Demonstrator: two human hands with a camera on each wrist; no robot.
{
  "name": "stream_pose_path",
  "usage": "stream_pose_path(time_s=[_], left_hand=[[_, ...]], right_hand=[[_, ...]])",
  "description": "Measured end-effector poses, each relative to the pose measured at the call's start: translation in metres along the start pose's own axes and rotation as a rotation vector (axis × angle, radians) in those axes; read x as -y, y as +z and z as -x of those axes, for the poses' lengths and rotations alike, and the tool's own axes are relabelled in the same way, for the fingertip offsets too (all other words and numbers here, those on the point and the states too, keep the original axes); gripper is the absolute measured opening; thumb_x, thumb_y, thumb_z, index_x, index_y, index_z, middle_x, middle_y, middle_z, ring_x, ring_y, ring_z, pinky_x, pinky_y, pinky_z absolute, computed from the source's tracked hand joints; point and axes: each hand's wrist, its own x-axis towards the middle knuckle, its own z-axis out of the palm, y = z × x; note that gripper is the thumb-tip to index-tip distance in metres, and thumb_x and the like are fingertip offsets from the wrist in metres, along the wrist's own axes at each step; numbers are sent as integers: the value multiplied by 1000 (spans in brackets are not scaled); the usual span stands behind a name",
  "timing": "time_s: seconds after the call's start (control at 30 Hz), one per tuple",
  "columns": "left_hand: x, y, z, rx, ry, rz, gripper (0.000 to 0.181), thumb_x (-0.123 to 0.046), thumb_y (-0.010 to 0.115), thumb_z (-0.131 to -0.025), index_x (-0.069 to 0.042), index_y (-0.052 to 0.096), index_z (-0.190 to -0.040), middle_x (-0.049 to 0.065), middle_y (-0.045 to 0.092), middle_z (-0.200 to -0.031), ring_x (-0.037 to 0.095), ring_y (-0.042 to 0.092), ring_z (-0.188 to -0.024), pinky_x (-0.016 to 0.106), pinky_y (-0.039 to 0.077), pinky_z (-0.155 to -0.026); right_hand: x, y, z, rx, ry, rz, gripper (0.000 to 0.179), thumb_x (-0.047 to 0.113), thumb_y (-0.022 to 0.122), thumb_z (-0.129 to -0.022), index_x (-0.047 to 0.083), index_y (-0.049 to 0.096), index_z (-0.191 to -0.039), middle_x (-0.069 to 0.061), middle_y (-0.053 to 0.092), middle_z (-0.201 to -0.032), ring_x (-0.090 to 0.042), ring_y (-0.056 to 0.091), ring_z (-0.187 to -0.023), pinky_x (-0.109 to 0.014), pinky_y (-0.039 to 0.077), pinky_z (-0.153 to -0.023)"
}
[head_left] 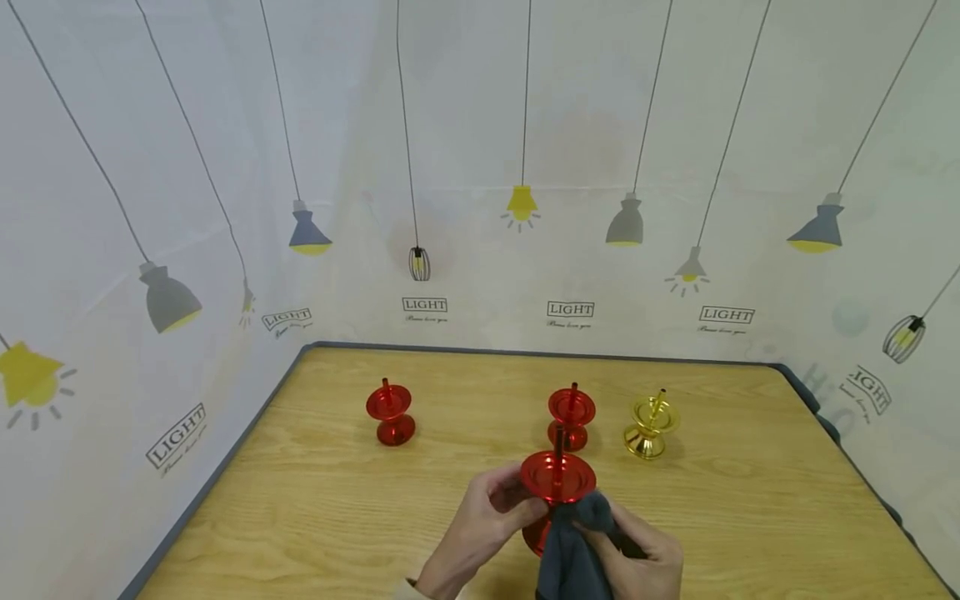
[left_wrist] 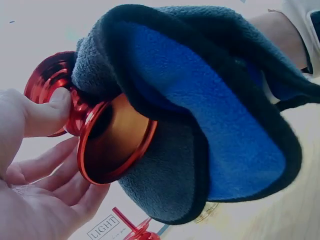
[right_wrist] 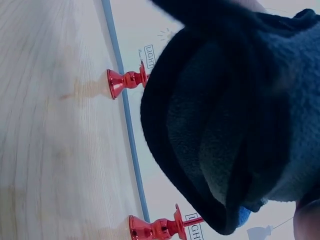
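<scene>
White backdrop printed with hanging lamps rises beyond the hands, past a wood-grain tabletop. Between them hangs a plush grey cloth, bright blue on its reverse and edged in black. From where I stand, the right hand has it pinched against a red candle holder, while the left hand grips that holder by its stem; the two sit close together. I'd judge this to be wiping, with the next move calling for a steady left hold and a turn towards uncovered metal. The holder looks glossy, lifted off the table, its flared base hollow and orange-gold inside. Farther off stand another red holder beyond the left hand, a third red one just past the held piece, and a gold holder beyond the right hand. Thinnest is the held holder's post, rising from its dish.
</scene>
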Motion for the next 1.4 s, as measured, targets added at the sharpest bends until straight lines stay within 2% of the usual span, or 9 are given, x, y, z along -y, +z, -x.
stream_pose_path(time_s=[0.13, 0.27, 0.4, 0.53, 0.63, 0.77, 0.83, 1.0, 1.4], left_hand=[[1, 0, 0, -21, -1, 33, 44, -21, 69, -98, 4, 59, -132, 20, 69, -126, 10, 69, -109, 27, 54, -95], [3, -1, 0, 6, 47, 35, 39, -18, 68, -99, 9, 60, -126, 5, 73, -115, 9, 69, -104, 26, 54, -92], [4, -2, 0, 43, 82, 22, 35, -17, 65, -100, 10, 62, -123, -5, 72, -108, 7, 67, -101, 24, 53, -91], [1, 1, -1, 72, 96, -7, 38, -22, 66, -100, 2, 63, -129, 9, 70, -121, 9, 67, -107, 28, 54, -96], [-2, 5, -2, 43, 68, -47, 41, -22, 72, -96, -6, 63, -133, 18, 67, -129, 12, 67, -110, 30, 54, -98], [1, 5, -2, -35, -11, -64, 44, -17, 79, -90, -9, 66, -131, 15, 70, -125, 11, 69, -105, 27, 55, -95], [3, 2, -2, -45, -29, -43, 45, -16, 81, -88, -7, 66, -130, 14, 71, -122, 11, 69, -102, 26, 55, -93], [4, -3, -2, 4, -30, 8, 46, -20, 78, -90, -3, 65, -131, 12, 72, -122, 11, 69, -103, 28, 54, -95], [6, -6, -2, 102, 31, 23, 47, -30, 69, -98, -2, 62, -135, 19, 65, -133, 14, 66, -116, 31, 49, -103]], right_hand=[[4, 0, -1, -5, 43, -25, 37, -25, 76, -70, -13, 74, -105, 7, 78, -96, -5, 75, -80, -17, 58, -68], [7, 0, -1, -10, 83, -55, 37, -25, 75, -71, -14, 73, -106, 5, 78, -96, -7, 76, -82, -18, 58, -69], [6, -1, -1, -10, 72, -59, 36, -25, 75, -71, -14, 73, -105, 5, 78, -95, -7, 75, -81, -19, 58, -68], [2, -1, 0, -16, 37, -58, 37, -26, 75, -70, -17, 72, -106, 9, 77, -96, -5, 75, -80, -18, 58, -66], [-2, -1, 0, -13, -9, -54, 37, -26, 75, -70, -17, 71, -105, 10, 77, -97, -4, 74, -79, -17, 57, -66], [-6, -3, 0, 37, -34, -42, 36, -26, 75, -71, -19, 70, -106, 16, 76, -99, -3, 74, -81, -18, 58, -67], [-7, -4, 0, 65, -37, -61, 36, -26, 74, -72, -19, 70, -107, 17, 76, -101, -3, 74, -83, -18, 58, -69], [-5, -3, 0, 79, -53, -135, 37, -28, 72, -72, -18, 70, -108, 9, 77, -102, -5, 75, -87, -19, 58, -72], [-6, -5, 0, 92, -27, -107, 36, -27, 73, -72, -17, 71, -106, 12, 77, -102, -5, 75, -87, -18, 58, -74]])
